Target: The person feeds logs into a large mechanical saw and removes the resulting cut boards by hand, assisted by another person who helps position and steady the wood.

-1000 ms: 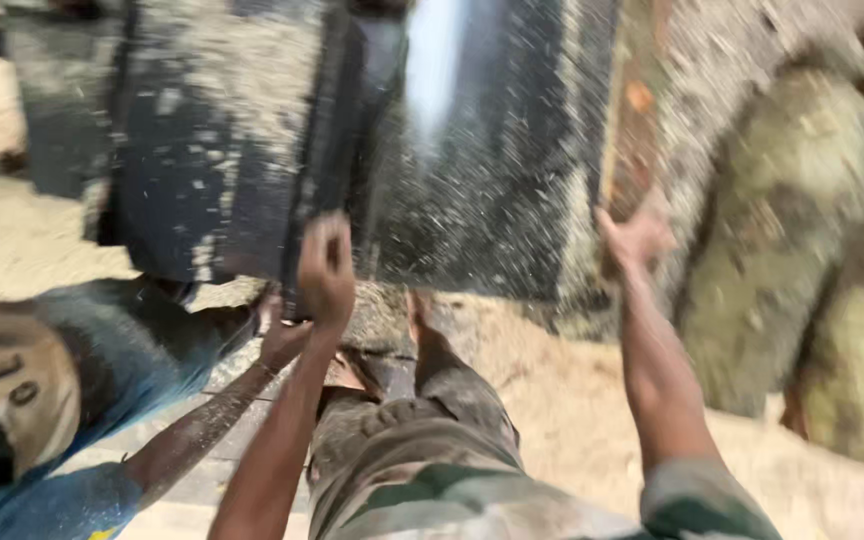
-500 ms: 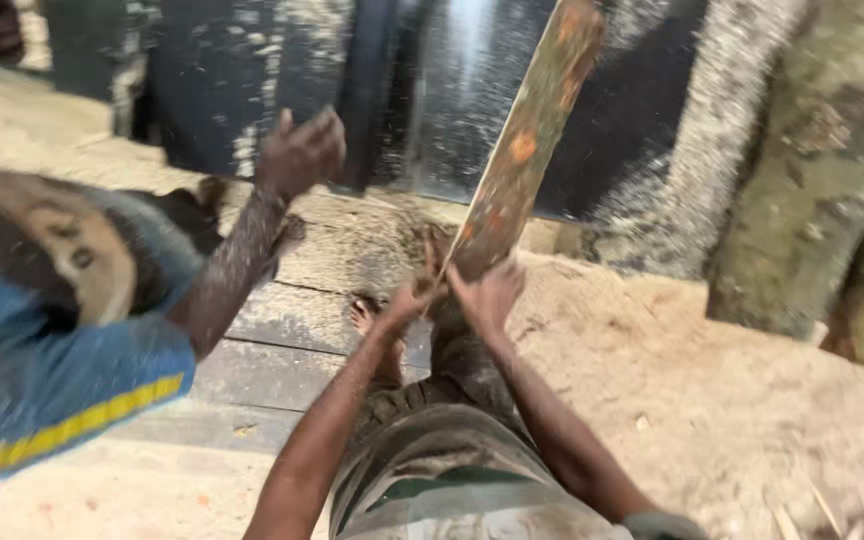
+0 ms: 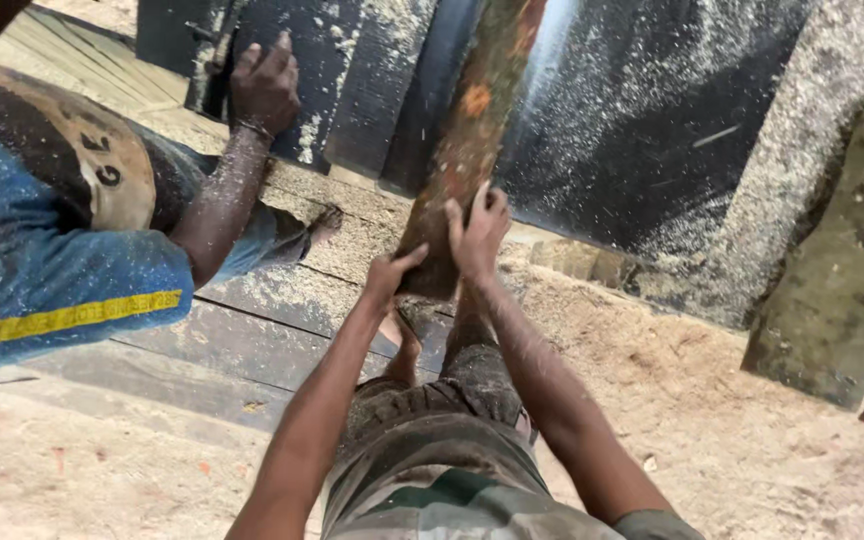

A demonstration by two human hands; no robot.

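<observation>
Both hands grip the lower end of a bark-covered wood slab (image 3: 467, 140), which leans away against a dark machine panel (image 3: 642, 130): left hand (image 3: 389, 275) cupping underneath, right hand (image 3: 477, 232) wrapped beside it, steadying its weight. A co-worker's hand (image 3: 264, 88) braces on the panel.

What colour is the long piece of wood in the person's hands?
The wood slab is reddish-brown with orange patches and greenish bark, seen in the head view.

Floor (image 3: 732, 440): thick pale sawdust, loose and uneven. Dark planks (image 3: 242, 340) lie flat across it at left centre, dusted with sawdust. Bare foot (image 3: 404, 335) on planks. Rough logs (image 3: 842, 290) rest on the sawdust at right. Dark slabs (image 3: 642, 130) stand at floor's far edge.
</observation>
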